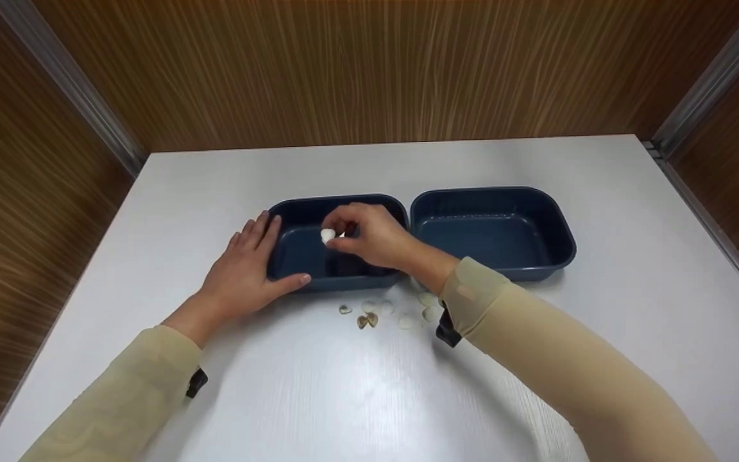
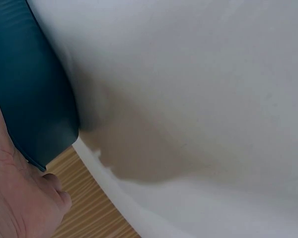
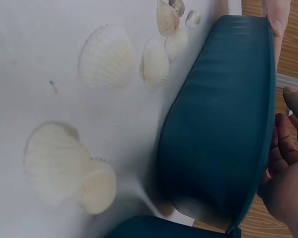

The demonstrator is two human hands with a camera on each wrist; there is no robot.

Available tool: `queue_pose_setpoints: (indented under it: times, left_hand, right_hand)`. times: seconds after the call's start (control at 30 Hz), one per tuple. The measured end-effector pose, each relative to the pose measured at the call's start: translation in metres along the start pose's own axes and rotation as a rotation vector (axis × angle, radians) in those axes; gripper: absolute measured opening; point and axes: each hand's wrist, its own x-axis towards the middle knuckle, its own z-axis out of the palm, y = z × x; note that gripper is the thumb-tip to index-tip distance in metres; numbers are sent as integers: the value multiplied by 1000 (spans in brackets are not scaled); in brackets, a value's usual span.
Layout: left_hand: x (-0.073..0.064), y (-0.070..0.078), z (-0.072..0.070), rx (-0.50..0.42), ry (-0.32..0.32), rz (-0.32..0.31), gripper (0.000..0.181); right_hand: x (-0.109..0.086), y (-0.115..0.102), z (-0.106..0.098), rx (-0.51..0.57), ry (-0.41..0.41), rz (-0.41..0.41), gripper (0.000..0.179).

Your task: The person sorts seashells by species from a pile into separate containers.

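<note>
My right hand (image 1: 376,237) pinches a small white shell (image 1: 327,235) between thumb and fingertips, above the left dark blue bin (image 1: 299,253). Only a sliver of that shell shows past the thumb in the right wrist view. My left hand (image 1: 238,276) lies with straight fingers along the same bin's left end, thumb over its front rim. In the left wrist view, part of that hand (image 2: 30,203) shows beside the bin's outer wall (image 2: 35,79). Several pale ribbed shells (image 3: 108,58) and a few brownish ones (image 1: 367,320) are on the white table in front of the bins.
A second dark blue bin (image 1: 485,237) stands close beside the first, on the right. Wood-grain panels (image 1: 382,77) rise behind and at both sides of the white table (image 1: 215,179). My right forearm (image 1: 555,346) passes over the table near some shells.
</note>
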Motion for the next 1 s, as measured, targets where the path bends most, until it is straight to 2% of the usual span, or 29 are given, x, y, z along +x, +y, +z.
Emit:
queue_pose_setpoints:
  times: [0.27, 0.57, 0.8, 1.0]
  left_hand:
    - [0, 0, 0, 0, -6, -5, 123]
    - [-1, 0, -1, -1, -8, -2, 122]
    - [-2, 1, -1, -14, 2, -1, 121]
    - [-2, 1, -1, -4, -2, -6, 122]
  right_hand:
    - [6, 0, 6, -5, -3, 21, 23]
    - [7, -4, 4, -28, -6, 91, 31]
    - [-4, -16, -14, 19, 25, 42, 27]
    - [-28, -30, -39, 41, 37, -15, 29]
